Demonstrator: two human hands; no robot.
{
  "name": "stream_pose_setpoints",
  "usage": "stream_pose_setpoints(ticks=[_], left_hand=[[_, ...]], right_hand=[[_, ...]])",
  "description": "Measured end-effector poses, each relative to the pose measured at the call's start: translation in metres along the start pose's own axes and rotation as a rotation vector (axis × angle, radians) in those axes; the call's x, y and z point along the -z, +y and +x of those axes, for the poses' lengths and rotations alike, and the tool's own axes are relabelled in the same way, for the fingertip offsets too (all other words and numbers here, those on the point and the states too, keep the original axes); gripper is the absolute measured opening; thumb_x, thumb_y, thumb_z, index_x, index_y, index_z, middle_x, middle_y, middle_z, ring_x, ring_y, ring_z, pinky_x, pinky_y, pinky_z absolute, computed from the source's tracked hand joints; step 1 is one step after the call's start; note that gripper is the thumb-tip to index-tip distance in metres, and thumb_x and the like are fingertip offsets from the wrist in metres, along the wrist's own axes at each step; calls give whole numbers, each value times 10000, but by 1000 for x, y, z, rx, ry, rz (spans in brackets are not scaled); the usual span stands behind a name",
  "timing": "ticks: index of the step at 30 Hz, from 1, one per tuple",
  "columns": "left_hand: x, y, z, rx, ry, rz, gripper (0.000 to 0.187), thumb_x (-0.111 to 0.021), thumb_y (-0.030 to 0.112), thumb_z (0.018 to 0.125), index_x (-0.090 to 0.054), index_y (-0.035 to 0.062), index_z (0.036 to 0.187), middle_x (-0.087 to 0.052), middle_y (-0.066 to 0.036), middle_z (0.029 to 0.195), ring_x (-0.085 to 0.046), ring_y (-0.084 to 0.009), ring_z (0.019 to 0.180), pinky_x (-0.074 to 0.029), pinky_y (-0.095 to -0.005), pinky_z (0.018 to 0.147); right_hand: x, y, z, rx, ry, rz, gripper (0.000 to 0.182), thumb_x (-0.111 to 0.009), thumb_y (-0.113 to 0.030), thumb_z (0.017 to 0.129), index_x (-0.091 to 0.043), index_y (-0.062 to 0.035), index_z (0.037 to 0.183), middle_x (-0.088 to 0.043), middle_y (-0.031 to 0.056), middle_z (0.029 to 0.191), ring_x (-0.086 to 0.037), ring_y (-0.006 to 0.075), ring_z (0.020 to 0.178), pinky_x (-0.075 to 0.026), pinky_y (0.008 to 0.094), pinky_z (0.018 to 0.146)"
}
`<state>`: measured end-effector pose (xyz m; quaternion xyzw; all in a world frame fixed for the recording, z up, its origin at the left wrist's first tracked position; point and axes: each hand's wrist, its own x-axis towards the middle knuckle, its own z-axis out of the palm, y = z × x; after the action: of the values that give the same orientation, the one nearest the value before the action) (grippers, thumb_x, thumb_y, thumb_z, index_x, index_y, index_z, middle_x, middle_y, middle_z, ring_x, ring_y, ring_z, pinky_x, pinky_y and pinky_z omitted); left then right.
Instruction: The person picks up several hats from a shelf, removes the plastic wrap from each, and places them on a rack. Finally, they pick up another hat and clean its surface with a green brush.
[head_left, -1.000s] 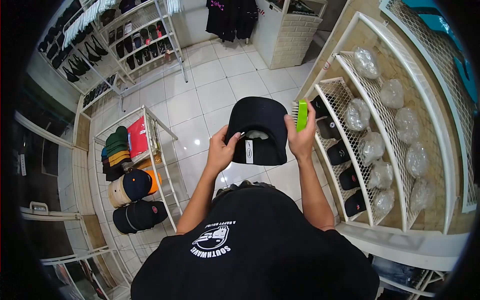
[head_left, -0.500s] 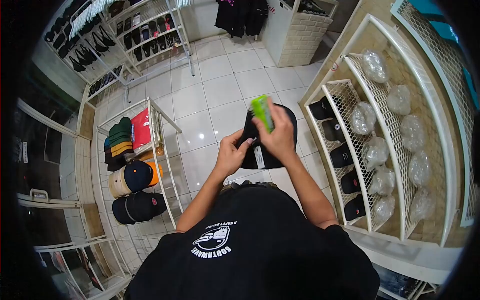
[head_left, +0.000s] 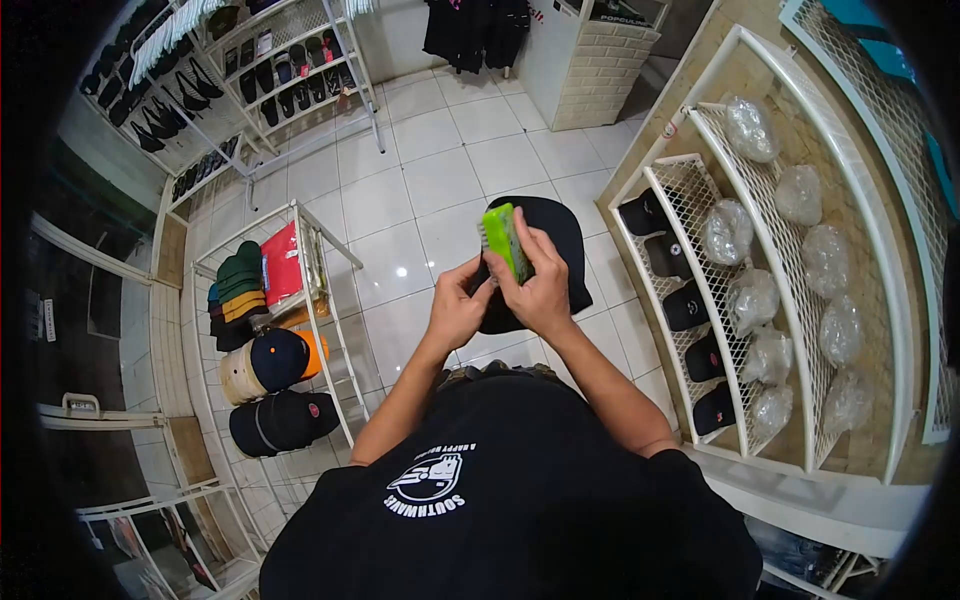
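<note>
In the middle of the head view, a black cap [head_left: 562,238] is held out over the tiled floor. My left hand [head_left: 458,308] pinches its near left edge with thumb and fingers. My right hand [head_left: 540,288] is closed around a bright green brush [head_left: 505,238], thumb on the near side and fingers along the right. The brush's pale bristles point left, and its body overlaps the cap. Both hands are close together, the left thumb just below the brush. My right hand and the brush hide part of the cap.
To the right, a white mesh rack [head_left: 745,340] bears black caps [head_left: 685,305] and clear plastic-wrapped bundles [head_left: 727,233]. On the left, a white metal shelf [head_left: 345,365] carries stacked caps [head_left: 285,418] and a red packet [head_left: 281,262]. Sandal racks [head_left: 290,75] stand at the back left.
My right hand has brought the brush slightly left and down, its bristles now facing left. The white label inside the cap has gone out of sight. My left hand keeps its hold.
</note>
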<state>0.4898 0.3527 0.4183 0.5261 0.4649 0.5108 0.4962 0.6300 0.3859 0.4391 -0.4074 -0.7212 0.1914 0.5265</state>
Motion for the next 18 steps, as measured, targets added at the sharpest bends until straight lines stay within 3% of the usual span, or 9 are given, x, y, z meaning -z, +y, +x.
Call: stream_pose_setpoints(ticks=[2, 4, 6, 10, 12, 14, 16, 17, 18], left_hand=[[1, 3, -4, 34, -17, -62, 280, -603, -6, 927, -619, -63, 1201, -683, -25, 1003, -571, -60, 873, -480, -219, 785], [-6, 7, -8, 60, -50, -221, 276, -590, -17, 927, -619, -65, 1198, -680, -21, 1004, -573, -61, 889, -477, -219, 801], [-9, 3, -5, 61, -62, -213, 292, -589, -16, 925, -611, -61, 1213, -681, -23, 1003, -574, -60, 896, -480, -225, 801], [0, 5, -1, 31, -55, -35, 337, -595, -8, 928, -588, -52, 1262, -682, -32, 1020, -579, -66, 912, -487, -235, 808], [1, 4, -6, 113, -95, -150, 336, -581, -16, 930, -585, -56, 1264, -683, -39, 1030, -582, -70, 919, -488, -236, 815], [-6, 6, -7, 65, -83, -192, 333, -581, -13, 929, -586, -60, 1259, -688, -47, 1033, -586, -75, 924, -487, -234, 820], [-8, 3, -2, -11, -51, -128, 330, -588, -5, 929, -589, -61, 1254, -691, -53, 1037, -589, -79, 929, -487, -233, 823], [-2, 5, -1, -9, -42, -63, 325, -588, -3, 930, -590, -63, 1249, -689, -56, 1048, -588, -81, 932, -487, -232, 823], [5, 1, -1, -75, -51, -1, 294, -616, 7, 929, -604, -68, 1213, -682, -47, 1049, -602, -80, 919, -499, -241, 806]], right_hand=[[14, 12, 12, 59, -69, -117, 658, -752, -264, 818, -517, 24, 1360, -614, 208, 1021, -618, 366, 902, -504, 410, 804], [16, 29, 26, -46, 54, -291, 623, -747, -253, 823, -535, 31, 1336, -600, 202, 987, -591, 365, 859, -483, 437, 775], [11, 22, 25, -121, 98, -251, 625, -746, -244, 823, -529, 31, 1341, -601, 209, 999, -597, 368, 877, -488, 430, 785], [11, 7, 13, 27, 11, 38, 579, -734, -201, 840, -536, 39, 1328, -618, 209, 1006, -625, 362, 909, -498, 394, 801], [22, 24, 31, 14, -80, -263, 595, -730, -194, 843, -519, 44, 1346, -619, 210, 1019, -629, 357, 924, -497, 392, 815], [16, 24, 33, -53, 38, -308, 603, -732, -171, 838, -510, 43, 1356, -619, 210, 1024, -632, 352, 929, -495, 389, 818], [2, 6, 21, -48, 84, -72, 649, -748, -228, 828, -500, 35, 1366, -601, 212, 1058, -609, 375, 953, -492, 419, 830], [2, -6, 13, 1, 55, 8, 613, -745, -154, 823, -513, 39, 1356, -624, 207, 1046, -633, 350, 937, -494, 372, 842], [4, -8, 8, 13, -10, 78, 632, -752, -171, 819, -508, 32, 1365, -625, 208, 1068, -630, 350, 962, -489, 370, 869]])
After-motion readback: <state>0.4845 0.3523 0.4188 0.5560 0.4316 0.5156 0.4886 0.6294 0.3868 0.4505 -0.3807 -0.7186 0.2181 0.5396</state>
